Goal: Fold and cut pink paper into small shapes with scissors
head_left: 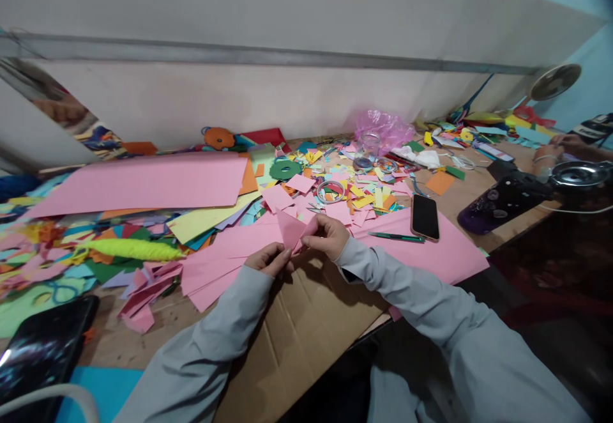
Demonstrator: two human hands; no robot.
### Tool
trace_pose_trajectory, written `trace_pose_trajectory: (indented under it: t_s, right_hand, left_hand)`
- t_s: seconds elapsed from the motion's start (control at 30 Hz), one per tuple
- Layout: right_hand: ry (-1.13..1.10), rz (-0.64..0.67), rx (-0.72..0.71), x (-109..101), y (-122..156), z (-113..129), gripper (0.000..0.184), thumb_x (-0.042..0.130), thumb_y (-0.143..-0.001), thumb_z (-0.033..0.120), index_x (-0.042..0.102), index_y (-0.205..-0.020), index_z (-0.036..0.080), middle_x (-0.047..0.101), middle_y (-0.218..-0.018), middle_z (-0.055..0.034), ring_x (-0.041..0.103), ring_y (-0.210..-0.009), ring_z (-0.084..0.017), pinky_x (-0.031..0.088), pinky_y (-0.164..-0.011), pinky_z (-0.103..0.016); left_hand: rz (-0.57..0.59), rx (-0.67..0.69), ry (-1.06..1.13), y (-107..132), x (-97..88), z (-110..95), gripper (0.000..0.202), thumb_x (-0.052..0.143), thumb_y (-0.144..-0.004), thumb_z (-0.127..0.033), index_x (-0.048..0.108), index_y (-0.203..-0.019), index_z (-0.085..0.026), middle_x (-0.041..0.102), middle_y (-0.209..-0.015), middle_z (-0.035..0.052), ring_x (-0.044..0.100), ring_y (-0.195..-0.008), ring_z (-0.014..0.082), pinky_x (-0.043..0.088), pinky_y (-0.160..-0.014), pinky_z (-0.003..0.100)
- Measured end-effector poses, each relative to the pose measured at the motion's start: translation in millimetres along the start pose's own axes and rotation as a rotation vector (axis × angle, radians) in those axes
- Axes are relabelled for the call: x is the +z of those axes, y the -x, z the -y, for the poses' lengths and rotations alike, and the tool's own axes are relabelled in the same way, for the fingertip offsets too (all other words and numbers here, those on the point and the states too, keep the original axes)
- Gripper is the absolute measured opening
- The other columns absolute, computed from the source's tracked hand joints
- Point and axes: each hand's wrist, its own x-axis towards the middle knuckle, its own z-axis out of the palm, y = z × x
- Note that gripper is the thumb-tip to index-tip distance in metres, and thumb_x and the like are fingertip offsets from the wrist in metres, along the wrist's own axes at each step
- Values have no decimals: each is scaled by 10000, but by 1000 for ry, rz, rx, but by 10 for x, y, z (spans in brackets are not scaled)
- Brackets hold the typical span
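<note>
Head camera view: a small folded pink paper piece (291, 229) is held up between both hands, just above the near part of the table. The right hand (329, 235) pinches its right corner, thumb and fingers closed tight on the fold. The left hand (271, 259) grips its lower left edge with the fingertips, also closed on the paper. Both arms wear grey sleeves.

Right under the grip lies a fan of long pink sheets (220, 266), which spreads out to the left and right of the hands. Nearer to the person than the grip, a flat piece of brown cardboard (306, 327) lies under the wrists.

To the right of the grip, a black phone (424, 216) lies face up on the pink paper, with a green pen (395, 237) just beside its near end. Just beyond the grip is a litter of small coloured paper scraps, and among them a tape ring (330, 191). Farther back sits a green paper ring (285, 169). Beyond and to the left of the grip, a large pink sheet (143, 183) lies flat over other coloured sheets. Well to the right, at the table's far end, another person's hand (558, 147) rests near a dark device.
</note>
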Motion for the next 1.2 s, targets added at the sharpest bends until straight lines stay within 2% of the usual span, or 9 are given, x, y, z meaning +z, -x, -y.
trace_pose_trajectory:
  t_s: [0.3,0.5,0.57,0.63,0.7,0.8,0.87,1.07,1.2]
  right_hand:
    - [-27,19,23,-2,-2,-23,301,784,-603,319,542,-697,168,645,-642,7,633,-617,-145,515,-633,-290]
    - [29,39,-3,-8,-8,0,275,761,-615,289,539,-720,165,636,-700,7,626,-650,-131,498,-631,-266]
    - [14,52,5,-11,-14,18,364,789,-585,266,541,-833,170,627,-704,27,615,-648,-117,488,-622,-243]
    - [-6,50,36,-14,-16,32,574,834,-526,256,519,-1000,182,617,-704,52,610,-640,-108,478,-604,-219]
    - [5,49,90,-18,-13,34,668,862,-495,290,522,-1059,178,614,-696,58,609,-619,-102,465,-574,-199]
    - [49,51,190,-26,-12,6,484,847,-533,407,582,-841,143,622,-619,31,595,-543,-106,435,-500,-190]
    - [49,17,221,-32,-19,-21,454,842,-532,446,559,-720,144,623,-565,19,584,-497,-113,416,-454,-194]
    - [-40,-34,176,-46,-51,-41,438,827,-553,465,552,-700,158,637,-533,16,577,-445,-112,417,-422,-196]
    - [-26,-42,154,-24,-38,-10,433,828,-547,464,559,-688,156,641,-545,11,593,-471,-118,426,-444,-200]
  left_hand:
    - [-9,86,-11,-3,22,4,324,714,-697,-473,584,-666,-178,605,-499,-43,478,-414,73,345,-432,187]
    - [-50,51,-80,10,14,-20,293,677,-737,-407,541,-614,-178,542,-450,-71,427,-366,51,307,-393,176]
    - [-56,55,-86,4,9,-16,294,665,-743,-398,528,-599,-181,534,-441,-74,418,-355,51,296,-385,177]
    - [-61,70,-94,-2,7,-1,287,661,-743,-396,529,-604,-182,546,-449,-71,420,-360,53,292,-386,178]
    - [-60,87,-120,-5,9,17,282,664,-738,-403,535,-615,-185,556,-455,-67,435,-375,62,299,-395,181]
    - [-50,90,-175,5,11,20,283,666,-736,-426,552,-638,-186,559,-454,-61,451,-391,77,304,-405,190]
    - [-43,82,-201,15,6,0,285,638,-760,-442,570,-655,-185,561,-451,-56,436,-387,79,292,-404,193]
    - [-56,112,-190,13,-21,-37,368,555,-823,-478,581,-614,-176,562,-443,-32,410,-408,77,295,-435,188]
    - [-101,135,-131,-11,-7,15,321,663,-729,-500,641,-717,-180,570,-516,-44,450,-471,87,337,-480,196]
